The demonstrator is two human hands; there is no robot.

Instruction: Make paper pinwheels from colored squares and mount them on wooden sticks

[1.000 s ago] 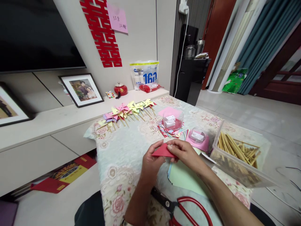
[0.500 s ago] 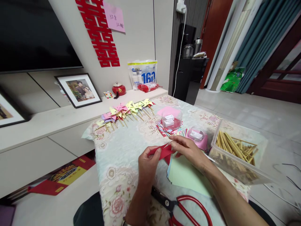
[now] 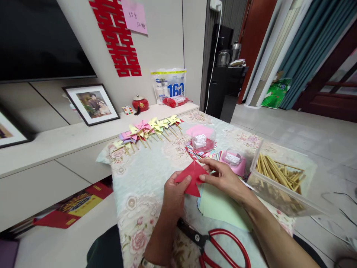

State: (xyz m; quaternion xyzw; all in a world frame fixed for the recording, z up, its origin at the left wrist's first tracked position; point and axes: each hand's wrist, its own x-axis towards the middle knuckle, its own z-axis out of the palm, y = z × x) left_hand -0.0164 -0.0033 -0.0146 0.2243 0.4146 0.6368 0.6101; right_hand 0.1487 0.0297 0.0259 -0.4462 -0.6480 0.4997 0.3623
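Note:
A red paper square [image 3: 192,176] with slits cut in from its corners is held up over the table between both hands. My left hand [image 3: 176,191] pinches its left side, thumb on top. On the right edge, the thumb and fingers of my right hand [image 3: 219,176] grip the paper too. Under my right forearm lies a stack of pale green paper sheets [image 3: 223,208], bluish at its left edge. Below my hands rest scissors with red handles [image 3: 228,238], their dark blades partly behind my left wrist.
Several paper pinwheels [image 3: 147,130] on sticks lie along the table's far edge. Clear round tubs [image 3: 203,138] stand beyond my hands, near patterned paper. A plastic bin [image 3: 279,178] of thin sticks is at the right. Behind the table runs a white cabinet [image 3: 55,149] with framed photos.
The red paper, folded or bent narrow before, is now opened flat, showing its slits. My right hand's fingers have shifted along its right side.

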